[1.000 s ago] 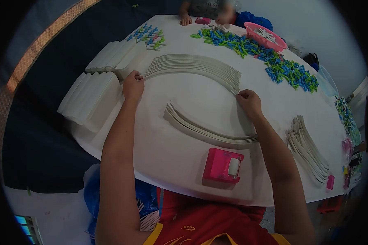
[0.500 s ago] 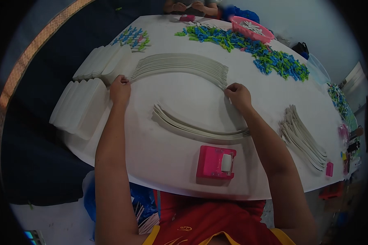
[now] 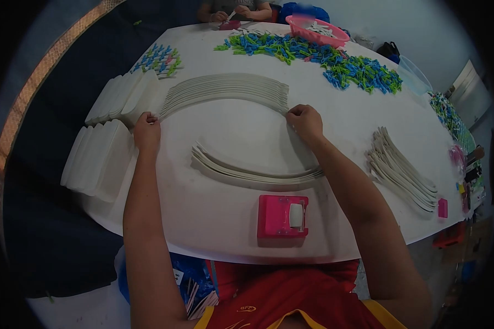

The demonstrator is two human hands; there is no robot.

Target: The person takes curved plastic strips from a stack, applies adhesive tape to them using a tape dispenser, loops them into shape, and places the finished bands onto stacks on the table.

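Note:
Long, pale, curved strips (image 3: pixel 226 88) lie side by side in an arched row on the white table. My left hand (image 3: pixel 147 132) is at the row's left end, its fingers pinched on the end of the nearest strip. At the right end, my right hand (image 3: pixel 306 124) pinches that strip's other end between thumb and fingers. Closer to me lies a loose curved bundle of similar strips (image 3: pixel 252 174), partly behind my right forearm. A pink tape dispenser (image 3: pixel 282 217) with a white roll stands nearest my body.
Stacked white plastic pieces (image 3: pixel 96 159) stand at the left edge. Many blue and green clips (image 3: pixel 362 74) spread along the far side, near a pink basket (image 3: pixel 318 34). More strips (image 3: pixel 400 170) lie on the right. Another person (image 3: pixel 235 10) sits across the table.
The whole view has shifted slightly, so the far items appear further left. Both hands stay at the two ends of the strip row, with their fingers still closed.

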